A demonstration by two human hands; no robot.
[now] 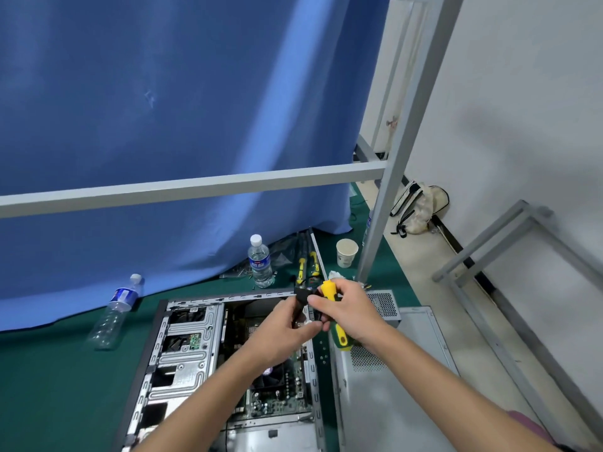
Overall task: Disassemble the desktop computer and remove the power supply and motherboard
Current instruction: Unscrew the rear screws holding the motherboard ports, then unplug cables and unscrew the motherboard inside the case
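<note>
Our right hand (347,313) curls round a yellow-and-green plastic-handled screwdriver (336,321) while pinching a black cable connector (301,296); our left hand (280,334) pinches the same black piece from below. We judge it light, stiff and brittle: hold the body, not the wires. Beneath lies the open grey metal computer case (182,350), green motherboard (277,396) still inside, best lifted by its edges.

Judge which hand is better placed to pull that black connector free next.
Left, probably. The left hand already pinches the black connector above the open computer case and carries nothing else, while the right hand also grips the yellow screwdriver, so it mainly steadies.
</note>
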